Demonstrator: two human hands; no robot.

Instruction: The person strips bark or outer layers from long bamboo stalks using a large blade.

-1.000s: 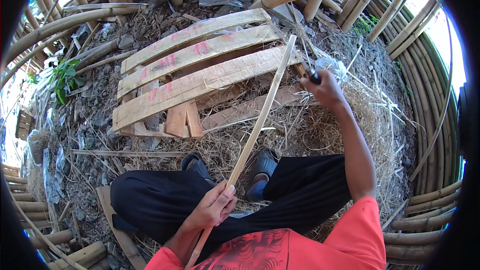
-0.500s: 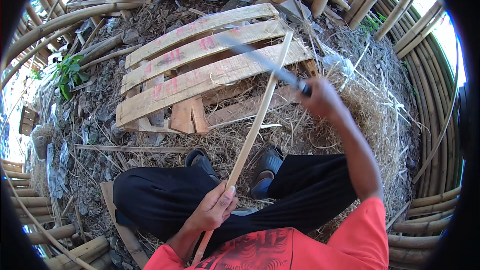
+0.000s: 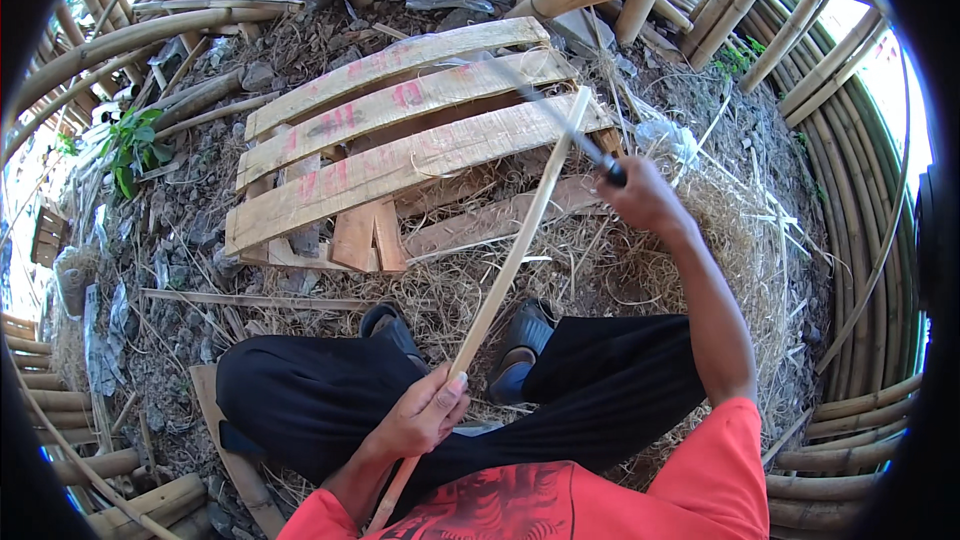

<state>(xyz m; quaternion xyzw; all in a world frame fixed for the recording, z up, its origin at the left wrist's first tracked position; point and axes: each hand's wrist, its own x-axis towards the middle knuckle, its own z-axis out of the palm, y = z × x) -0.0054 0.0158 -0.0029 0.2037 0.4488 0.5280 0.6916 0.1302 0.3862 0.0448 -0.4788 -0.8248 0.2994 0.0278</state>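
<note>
My left hand (image 3: 428,410) is closed around a long, pale bamboo strip (image 3: 514,258) near its lower end. The strip slants up and away to the right, and its far tip lies over the edge of a slatted wooden pallet (image 3: 430,155). In my right hand (image 3: 645,197) I grip the dark handle of a long-bladed knife (image 3: 612,172). Its blade, smeared by motion, points up and to the left across the strip's far part. Whether the blade touches the strip I cannot tell.
Curly shavings (image 3: 700,240) cover the ground around my sandals and beside the pallet. A loose board (image 3: 235,450) lies by my left knee. Bamboo poles (image 3: 720,25) wall the space. Crumpled clear plastic (image 3: 668,140) sits right of the pallet, and a green plant (image 3: 135,150) at the left.
The strip's far tip has dropped slightly toward me. The knife's blade has shifted a little to the right along with it, while both hands keep their grips.
</note>
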